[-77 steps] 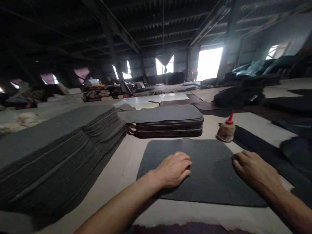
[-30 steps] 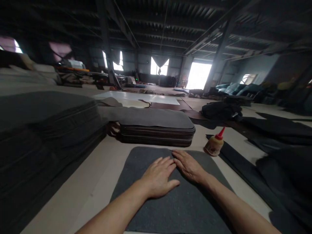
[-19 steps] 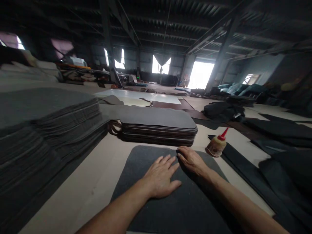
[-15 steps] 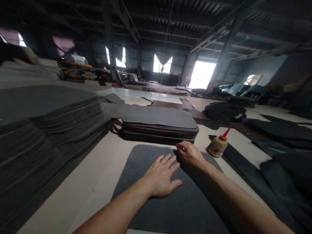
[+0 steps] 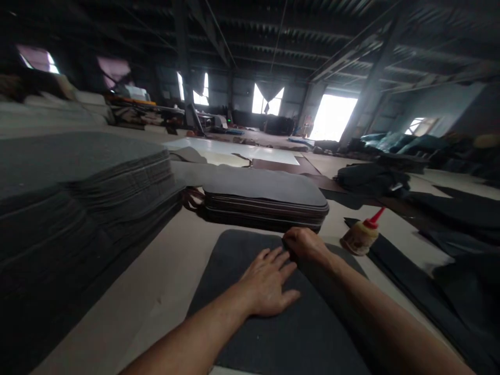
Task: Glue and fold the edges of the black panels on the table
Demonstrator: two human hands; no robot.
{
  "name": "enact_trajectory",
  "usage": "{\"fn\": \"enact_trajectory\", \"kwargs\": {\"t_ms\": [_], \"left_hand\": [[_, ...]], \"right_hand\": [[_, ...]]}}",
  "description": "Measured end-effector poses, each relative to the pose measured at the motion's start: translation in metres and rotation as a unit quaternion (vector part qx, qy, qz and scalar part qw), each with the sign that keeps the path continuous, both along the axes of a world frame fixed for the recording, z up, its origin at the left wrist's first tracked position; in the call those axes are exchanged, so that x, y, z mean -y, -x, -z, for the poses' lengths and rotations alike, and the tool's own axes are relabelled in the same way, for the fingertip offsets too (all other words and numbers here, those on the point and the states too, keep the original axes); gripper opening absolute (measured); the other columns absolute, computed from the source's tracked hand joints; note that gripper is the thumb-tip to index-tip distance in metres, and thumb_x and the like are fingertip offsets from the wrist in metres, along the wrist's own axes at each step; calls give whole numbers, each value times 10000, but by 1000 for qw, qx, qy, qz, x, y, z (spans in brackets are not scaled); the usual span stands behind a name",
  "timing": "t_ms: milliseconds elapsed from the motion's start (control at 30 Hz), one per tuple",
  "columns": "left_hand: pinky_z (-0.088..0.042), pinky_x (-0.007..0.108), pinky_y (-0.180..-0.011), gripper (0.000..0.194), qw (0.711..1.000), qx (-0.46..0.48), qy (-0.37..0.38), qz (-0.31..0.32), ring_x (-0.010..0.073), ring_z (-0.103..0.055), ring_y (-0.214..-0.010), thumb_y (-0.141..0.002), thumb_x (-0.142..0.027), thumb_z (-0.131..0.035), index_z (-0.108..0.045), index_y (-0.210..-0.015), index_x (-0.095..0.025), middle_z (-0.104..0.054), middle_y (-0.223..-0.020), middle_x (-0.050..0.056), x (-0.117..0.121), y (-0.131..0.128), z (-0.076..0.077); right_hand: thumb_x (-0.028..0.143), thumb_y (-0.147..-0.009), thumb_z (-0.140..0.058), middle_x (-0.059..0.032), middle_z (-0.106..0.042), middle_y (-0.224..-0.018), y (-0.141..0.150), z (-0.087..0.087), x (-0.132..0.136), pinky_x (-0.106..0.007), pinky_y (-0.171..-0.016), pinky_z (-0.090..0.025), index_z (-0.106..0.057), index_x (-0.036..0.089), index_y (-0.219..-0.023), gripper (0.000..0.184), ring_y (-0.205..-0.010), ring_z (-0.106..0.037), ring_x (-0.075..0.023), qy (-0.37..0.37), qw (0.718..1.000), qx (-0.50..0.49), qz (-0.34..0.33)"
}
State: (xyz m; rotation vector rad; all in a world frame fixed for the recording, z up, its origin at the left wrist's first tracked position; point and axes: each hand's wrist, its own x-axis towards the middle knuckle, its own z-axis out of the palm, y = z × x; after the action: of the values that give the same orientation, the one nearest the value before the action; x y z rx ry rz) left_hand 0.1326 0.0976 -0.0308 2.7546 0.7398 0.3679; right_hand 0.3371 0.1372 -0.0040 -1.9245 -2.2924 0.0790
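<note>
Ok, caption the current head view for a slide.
Left hand flat on a dark sheet, right hand at its far edge, red-tipped bottle alongside.

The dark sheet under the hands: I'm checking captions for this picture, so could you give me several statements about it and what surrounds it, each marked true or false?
1. The left hand lies on the dark sheet with its fingers spread. True.
2. The bottle has a red nozzle. True.
3. The right hand is wrapped around the bottle. False: it is at the far part of the dark sheet with fingers curled, apart from the bottle.
4. The low stack lies beyond the far edge of the dark sheet. True.
5. The tall stack is to the right of the dark sheet. False: it is to the left.
</note>
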Motion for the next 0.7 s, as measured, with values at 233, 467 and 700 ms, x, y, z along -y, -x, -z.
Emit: {"fn": "enact_trajectory", "kwargs": {"t_ms": [233,467,700], "left_hand": [[-215,570,-1213,672,1000,-14,-2,-6,346,-284,-1477,-935,-639,-406,-430,-1467,-230,-385,-1567,129,1,0,-4],[-211,563,-1215,681,1000,-15,8,-5,355,-303,-1466,-934,-630,-416,-431,-1469,-209,-398,-1555,146,2,0,-6],[-216,581,-1214,667,1000,3,-1,1,329,-263,-1486,-932,-638,-418,-429,-1463,-235,-388,-1567,118,1,-1,-2]], "right_hand": [[146,-862,-537,-148,-732,-905,12,-15,-9,-326,-712,-508,-743,155,-887,208,-848,-712,-294,32,990,133,-40],[135,-836,-565,-139,-730,-941,14,-16,-13,-291,-709,-498,-712,138,-947,184,-871,-709,-276,29,982,169,-77],[158,-907,-446,-102,-729,-954,6,-2,-9,-265,-680,-460,-679,161,-947,237,-869,-710,-247,-11,991,134,0]]}}
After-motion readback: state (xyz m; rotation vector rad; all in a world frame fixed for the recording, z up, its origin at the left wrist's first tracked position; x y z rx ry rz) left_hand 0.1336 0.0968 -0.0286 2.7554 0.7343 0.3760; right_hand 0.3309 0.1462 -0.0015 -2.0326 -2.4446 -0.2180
